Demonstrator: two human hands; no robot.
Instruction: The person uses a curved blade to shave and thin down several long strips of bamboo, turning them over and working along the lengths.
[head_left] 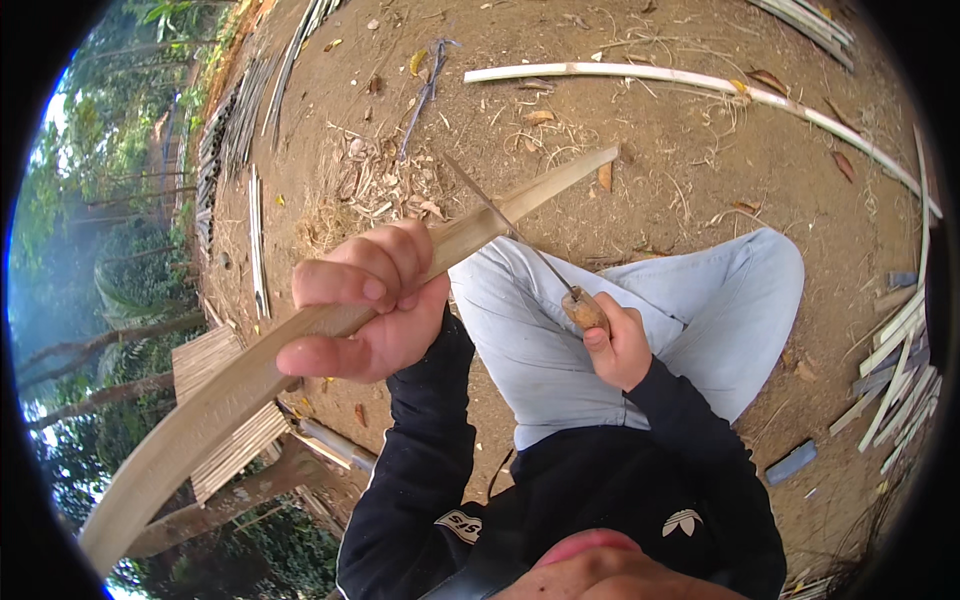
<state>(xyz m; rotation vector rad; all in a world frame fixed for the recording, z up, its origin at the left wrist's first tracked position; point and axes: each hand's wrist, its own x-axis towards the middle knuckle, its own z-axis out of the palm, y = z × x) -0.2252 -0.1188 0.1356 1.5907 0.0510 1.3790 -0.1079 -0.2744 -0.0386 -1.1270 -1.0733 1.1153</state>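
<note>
Underfoot, the bare dirt ground spreads across the view, littered with dry leaves and shavings. Across it a long pale bamboo pole curves near the top, and a stack of cut bamboo slats lies at the right. Nearer, a long bamboo strip runs diagonally from lower left to upper right. The left hand is closed tight around its middle. The right hand, curled shut over a wooden handle, holds a thin-bladed knife whose blade meets the strip's edge above the knee.
</note>
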